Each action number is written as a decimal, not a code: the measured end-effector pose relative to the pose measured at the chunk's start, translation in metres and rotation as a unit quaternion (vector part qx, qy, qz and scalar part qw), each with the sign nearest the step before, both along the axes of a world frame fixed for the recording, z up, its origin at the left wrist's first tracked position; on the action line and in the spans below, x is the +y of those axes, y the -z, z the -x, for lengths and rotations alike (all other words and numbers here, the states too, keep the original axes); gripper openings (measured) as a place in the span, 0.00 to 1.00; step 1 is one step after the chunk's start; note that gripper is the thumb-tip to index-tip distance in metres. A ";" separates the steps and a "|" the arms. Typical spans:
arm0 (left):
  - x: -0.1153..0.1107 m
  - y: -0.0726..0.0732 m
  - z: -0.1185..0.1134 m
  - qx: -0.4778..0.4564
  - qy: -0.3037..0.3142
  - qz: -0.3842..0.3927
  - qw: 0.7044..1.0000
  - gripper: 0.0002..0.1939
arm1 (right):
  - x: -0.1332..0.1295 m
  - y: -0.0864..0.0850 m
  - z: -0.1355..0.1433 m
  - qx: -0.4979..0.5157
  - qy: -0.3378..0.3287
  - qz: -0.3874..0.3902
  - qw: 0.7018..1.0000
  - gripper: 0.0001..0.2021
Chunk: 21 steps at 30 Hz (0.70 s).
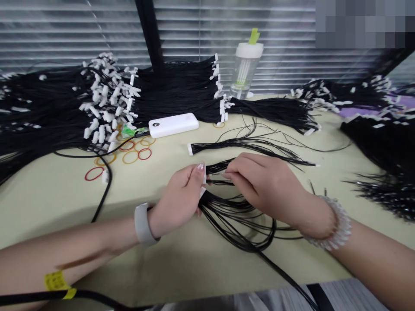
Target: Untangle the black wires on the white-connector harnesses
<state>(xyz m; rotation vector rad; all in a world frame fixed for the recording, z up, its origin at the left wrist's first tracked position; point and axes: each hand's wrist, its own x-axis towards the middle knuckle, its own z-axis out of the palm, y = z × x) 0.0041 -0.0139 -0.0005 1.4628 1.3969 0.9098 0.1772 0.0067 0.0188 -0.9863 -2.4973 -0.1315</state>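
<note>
My left hand (181, 194) grips a white connector (204, 174) with black wires running out to the right, the thumb pressed on its end. My right hand (266, 181) pinches a thin black wire close to the connector's right side. Just below, a second white connector (202, 192) at my left fingers carries a looped bundle of black wires (240, 233). Behind my hands, another black wire bundle (246, 144) with a white connector (190, 149) at its left end lies on the table.
Large piles of black wires (175, 90) with white connectors line the back. A white power bank (174, 125), rubber bands (130, 157) and a clear bottle (246, 69) stand or lie before them. Loose wire ends (385, 190) spread at the right; a black cable (108, 185) crosses the left.
</note>
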 end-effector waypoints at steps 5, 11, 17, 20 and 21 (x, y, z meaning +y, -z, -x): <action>-0.001 0.000 0.000 -0.002 -0.003 0.003 1.000 0.19 | 0.000 0.000 -0.002 -0.011 -0.015 -0.034 0.999 0.11; 0.000 0.000 0.000 0.010 -0.005 0.000 1.000 0.20 | 0.001 0.001 -0.001 -0.011 -0.024 -0.035 0.999 0.10; 0.000 0.001 0.000 0.005 0.006 0.010 1.000 0.21 | 0.003 0.004 -0.003 -0.035 -0.034 -0.101 0.994 0.06; 0.000 0.000 0.000 0.000 0.012 0.017 1.000 0.21 | 0.004 0.004 -0.005 -0.061 -0.050 -0.150 0.985 0.05; 0.000 -0.001 0.000 0.000 0.012 0.019 1.000 0.21 | 0.004 0.004 -0.005 -0.068 -0.055 -0.160 0.983 0.05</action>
